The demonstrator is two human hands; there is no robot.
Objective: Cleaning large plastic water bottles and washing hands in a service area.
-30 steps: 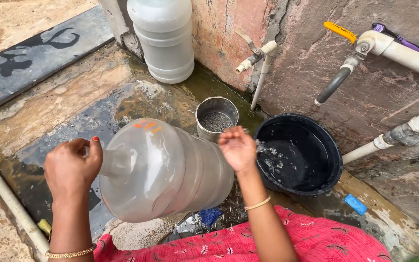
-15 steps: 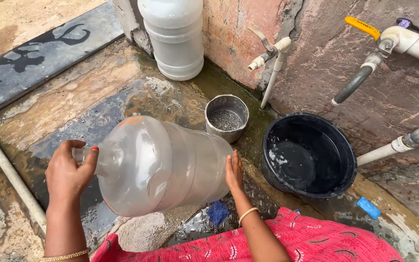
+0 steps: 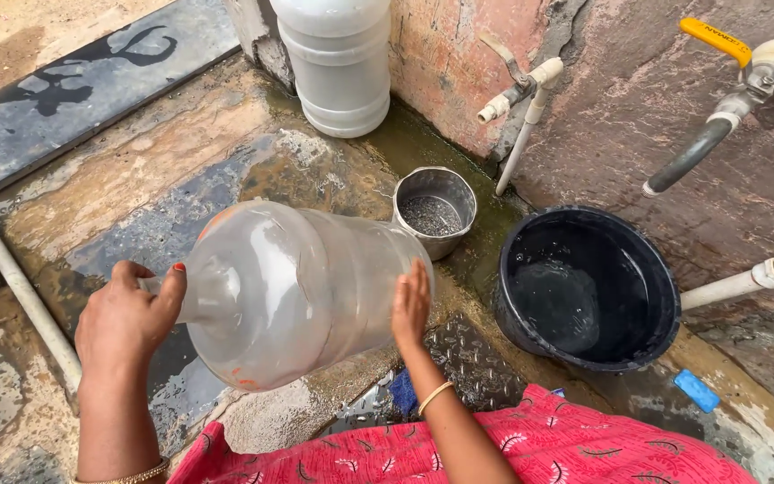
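Observation:
A large clear plastic water jug point(image 3: 306, 287) lies on its side above the wet stone floor. My left hand point(image 3: 127, 318) grips its neck at the left end. My right hand point(image 3: 411, 305) presses flat against its base at the right, fingers together. Just right of that hand stands a black tub point(image 3: 624, 354) with water in it. A small steel pot point(image 3: 436, 208) sits behind the jug.
A second white jug point(image 3: 338, 63) stands upright by the wall at the back. Two taps point(image 3: 517, 94) and pipes point(image 3: 700, 152) jut from the stone wall. A white pipe point(image 3: 15, 282) runs along the floor at left. A blue scrap point(image 3: 696, 390) lies at right.
My right hand has come down from above the tub to the jug's base. The jug has tilted a little and water in the tub has settled.

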